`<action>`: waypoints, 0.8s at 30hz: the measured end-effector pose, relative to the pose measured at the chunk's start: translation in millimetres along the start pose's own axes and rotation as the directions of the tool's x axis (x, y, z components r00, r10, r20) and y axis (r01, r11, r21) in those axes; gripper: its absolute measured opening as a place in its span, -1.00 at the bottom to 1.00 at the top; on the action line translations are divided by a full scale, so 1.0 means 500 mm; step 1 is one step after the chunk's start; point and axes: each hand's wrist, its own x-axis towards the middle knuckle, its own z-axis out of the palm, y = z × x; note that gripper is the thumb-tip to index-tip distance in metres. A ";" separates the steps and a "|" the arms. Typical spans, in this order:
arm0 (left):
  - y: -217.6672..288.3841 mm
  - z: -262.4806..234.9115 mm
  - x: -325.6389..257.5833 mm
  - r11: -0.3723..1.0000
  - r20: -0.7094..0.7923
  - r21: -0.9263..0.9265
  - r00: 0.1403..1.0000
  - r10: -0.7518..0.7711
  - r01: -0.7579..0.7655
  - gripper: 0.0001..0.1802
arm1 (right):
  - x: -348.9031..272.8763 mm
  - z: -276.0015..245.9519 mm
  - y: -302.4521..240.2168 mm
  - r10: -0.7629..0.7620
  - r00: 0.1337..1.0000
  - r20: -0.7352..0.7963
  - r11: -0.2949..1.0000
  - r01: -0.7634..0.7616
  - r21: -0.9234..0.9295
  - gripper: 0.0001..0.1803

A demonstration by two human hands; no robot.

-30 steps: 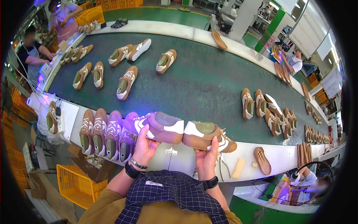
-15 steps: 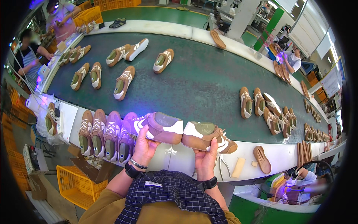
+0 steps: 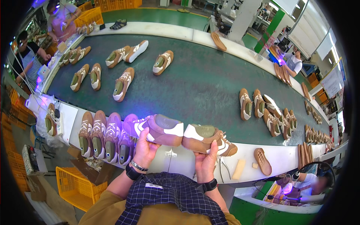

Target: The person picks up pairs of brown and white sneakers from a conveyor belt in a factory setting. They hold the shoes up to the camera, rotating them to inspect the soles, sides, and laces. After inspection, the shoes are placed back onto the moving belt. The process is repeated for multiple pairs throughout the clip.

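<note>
Heel to heel, a pair of brown sneakers with white heel patches is held up above the near edge of the worktop. My left hand (image 3: 145, 153) is closed around the left sneaker (image 3: 159, 130), its thumb on the side and its fingers underneath. The right sneaker (image 3: 204, 139) rests in my right hand (image 3: 206, 163), with the thumb against its side. Both shoes have dark green forms inside, and their heels touch or nearly touch. Purple light falls on the left shoe's toe. Below the right shoe lie metal pincers (image 3: 223, 169), beside a cream block (image 3: 239, 169).
Several sneakers (image 3: 99, 131) stand in a row to my left. More shoes (image 3: 125, 82) are spread over the green conveyor belt (image 3: 195, 78). A loose sole (image 3: 263, 161) lies on the right worktop. An orange crate (image 3: 78, 189) sits low left. Co-workers sit around the line.
Shoes on the right of the belt have shifted slightly left. The held pair stays almost still, the right shoe moving slightly left and down. A co-worker at lower right has shifted position.
</note>
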 end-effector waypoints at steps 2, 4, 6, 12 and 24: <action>0.000 0.004 -0.003 0.999 0.003 0.016 1.000 0.027 -0.027 -0.55 | -0.002 0.000 -0.004 -0.018 1.000 0.023 0.999 0.018 -0.029 -0.42; 0.002 0.009 -0.008 0.998 0.025 0.034 0.999 0.048 -0.048 -0.58 | -0.001 -0.007 -0.010 -0.029 0.997 0.065 0.997 0.033 -0.064 -0.42; 0.005 0.011 -0.010 0.993 0.049 0.061 0.994 0.101 -0.104 -0.58 | -0.002 -0.014 -0.014 -0.057 0.995 0.085 0.993 0.065 -0.096 -0.42; 0.025 0.046 -0.036 0.968 0.152 0.121 0.968 0.199 -0.218 -0.56 | -0.008 -0.011 -0.037 -0.114 0.984 0.139 0.979 0.135 -0.152 -0.42; 0.018 0.067 -0.050 0.939 0.192 0.181 0.947 0.257 -0.292 -0.53 | -0.019 -0.016 -0.061 -0.151 0.979 0.136 0.968 0.174 -0.179 -0.38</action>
